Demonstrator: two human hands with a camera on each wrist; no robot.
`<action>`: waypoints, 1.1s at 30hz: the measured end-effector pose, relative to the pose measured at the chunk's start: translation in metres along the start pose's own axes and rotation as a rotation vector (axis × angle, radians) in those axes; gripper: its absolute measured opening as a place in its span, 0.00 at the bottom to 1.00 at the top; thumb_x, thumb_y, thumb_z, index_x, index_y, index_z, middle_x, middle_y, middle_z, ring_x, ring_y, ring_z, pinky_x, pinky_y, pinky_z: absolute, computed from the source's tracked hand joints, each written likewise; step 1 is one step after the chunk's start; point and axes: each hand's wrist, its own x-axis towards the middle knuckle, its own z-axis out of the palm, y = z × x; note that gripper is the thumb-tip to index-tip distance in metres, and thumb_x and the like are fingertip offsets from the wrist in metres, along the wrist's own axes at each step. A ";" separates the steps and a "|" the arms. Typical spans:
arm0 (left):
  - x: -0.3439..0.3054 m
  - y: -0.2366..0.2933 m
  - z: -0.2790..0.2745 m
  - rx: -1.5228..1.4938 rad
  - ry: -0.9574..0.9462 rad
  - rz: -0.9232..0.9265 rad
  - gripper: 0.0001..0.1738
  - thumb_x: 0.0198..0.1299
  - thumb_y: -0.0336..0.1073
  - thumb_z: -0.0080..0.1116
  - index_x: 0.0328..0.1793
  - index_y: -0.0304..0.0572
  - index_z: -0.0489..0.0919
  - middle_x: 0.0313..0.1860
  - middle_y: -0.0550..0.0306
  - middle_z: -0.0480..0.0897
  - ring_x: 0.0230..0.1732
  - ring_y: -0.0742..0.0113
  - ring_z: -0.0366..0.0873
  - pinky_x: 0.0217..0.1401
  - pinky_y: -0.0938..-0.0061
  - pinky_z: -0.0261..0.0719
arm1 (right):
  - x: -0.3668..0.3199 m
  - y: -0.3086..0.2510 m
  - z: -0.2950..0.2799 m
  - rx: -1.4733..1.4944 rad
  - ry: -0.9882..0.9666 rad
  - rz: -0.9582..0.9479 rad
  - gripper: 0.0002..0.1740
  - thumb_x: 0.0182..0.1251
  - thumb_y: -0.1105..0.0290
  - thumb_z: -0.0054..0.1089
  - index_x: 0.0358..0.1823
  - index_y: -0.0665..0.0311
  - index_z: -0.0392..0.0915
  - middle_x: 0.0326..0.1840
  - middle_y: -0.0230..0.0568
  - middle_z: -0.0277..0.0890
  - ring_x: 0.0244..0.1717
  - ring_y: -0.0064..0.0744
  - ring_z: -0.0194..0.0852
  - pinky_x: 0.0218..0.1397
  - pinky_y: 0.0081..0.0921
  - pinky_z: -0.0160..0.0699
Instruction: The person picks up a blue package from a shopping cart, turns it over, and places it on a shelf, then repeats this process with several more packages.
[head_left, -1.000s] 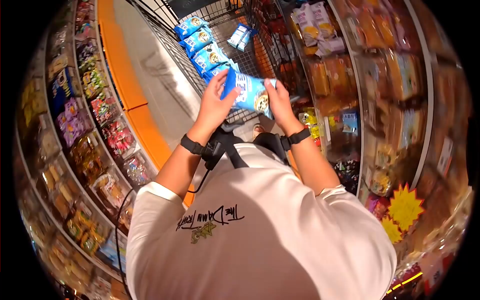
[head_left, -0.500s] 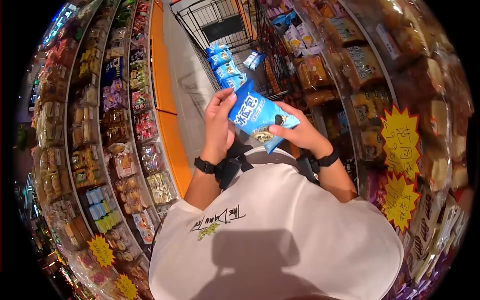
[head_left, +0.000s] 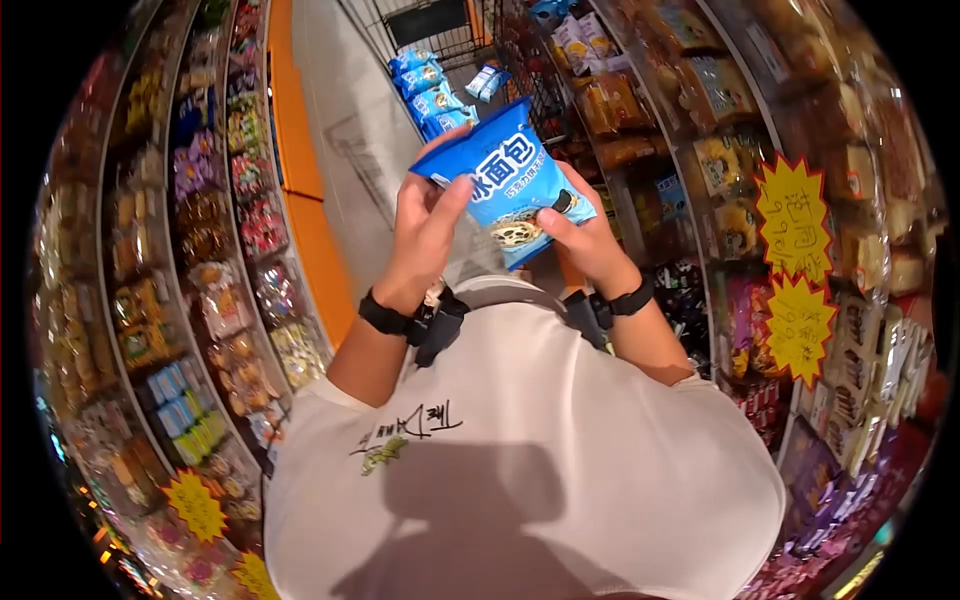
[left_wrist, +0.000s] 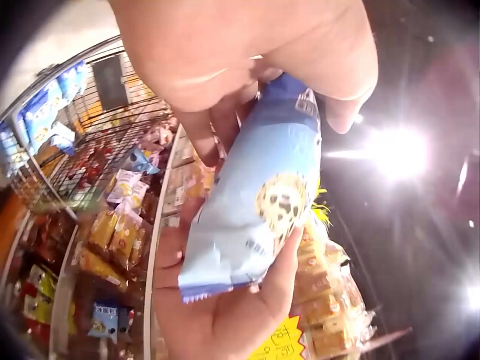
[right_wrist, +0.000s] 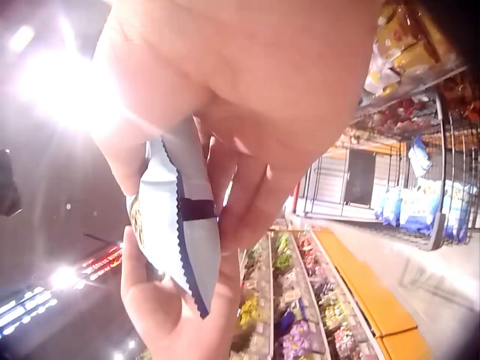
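Observation:
Both hands hold a blue bread packet (head_left: pixel 510 185) in front of the body, its printed face turned up toward the head view. My left hand (head_left: pixel 425 220) grips one end of it, thumb on the printed face and fingers behind. At the other end my right hand (head_left: pixel 592 232) pinches it, thumb over the picture of a round bread. The left wrist view shows the packet (left_wrist: pixel 259 195) from the side, between both hands. Its zigzag sealed edge (right_wrist: pixel 184 225) shows in the right wrist view. Beyond the hands, several similar blue packets (head_left: pixel 435 100) lie along one side of a cart.
The black wire shopping cart (head_left: pixel 462 40) stands ahead, with another blue-and-white packet (head_left: pixel 487 82) apart from the row. Shelves of packaged snacks (head_left: pixel 265 225) line the left, behind an orange ledge (head_left: pixel 305 215). Bread shelves (head_left: pixel 720 165) with yellow starburst price signs (head_left: pixel 795 218) stand close on the right.
The packet, still in both hands, has been turned and tilted so its printed front now faces up toward the head view. The head view has shifted, moving the cart and shelves within it.

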 end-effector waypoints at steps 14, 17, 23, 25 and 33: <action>-0.039 0.140 -0.152 0.321 0.070 0.212 0.30 0.65 0.43 0.67 0.65 0.32 0.70 0.53 0.51 0.81 0.51 0.69 0.80 0.54 0.74 0.80 | 0.054 0.004 0.173 -0.207 -0.350 0.059 0.29 0.75 0.65 0.57 0.72 0.69 0.61 0.60 0.44 0.75 0.60 0.31 0.72 0.65 0.35 0.70; -0.047 0.153 -0.169 0.305 0.109 0.210 0.29 0.65 0.42 0.67 0.65 0.31 0.71 0.51 0.51 0.82 0.49 0.70 0.80 0.53 0.75 0.80 | 0.062 0.008 0.194 -0.182 -0.363 0.106 0.29 0.74 0.66 0.58 0.71 0.69 0.62 0.59 0.43 0.75 0.59 0.31 0.72 0.65 0.35 0.70; -0.049 0.174 -0.189 0.346 0.088 0.242 0.28 0.65 0.40 0.66 0.64 0.31 0.71 0.51 0.52 0.81 0.49 0.71 0.80 0.51 0.76 0.80 | 0.072 0.015 0.224 -0.196 -0.357 0.051 0.29 0.72 0.63 0.62 0.68 0.67 0.66 0.57 0.43 0.78 0.59 0.31 0.74 0.63 0.34 0.72; -0.048 0.177 -0.192 0.351 0.081 0.222 0.28 0.65 0.40 0.66 0.64 0.32 0.70 0.51 0.52 0.81 0.49 0.71 0.80 0.51 0.76 0.80 | 0.073 0.016 0.228 -0.170 -0.347 0.070 0.29 0.71 0.62 0.63 0.67 0.67 0.66 0.56 0.42 0.78 0.57 0.30 0.74 0.63 0.33 0.72; -0.035 0.155 -0.183 0.393 0.087 0.170 0.29 0.65 0.41 0.66 0.64 0.31 0.70 0.53 0.51 0.81 0.50 0.70 0.79 0.52 0.75 0.80 | 0.072 0.015 0.213 -0.264 -0.268 0.078 0.26 0.73 0.66 0.61 0.66 0.69 0.66 0.54 0.39 0.77 0.53 0.26 0.73 0.59 0.29 0.75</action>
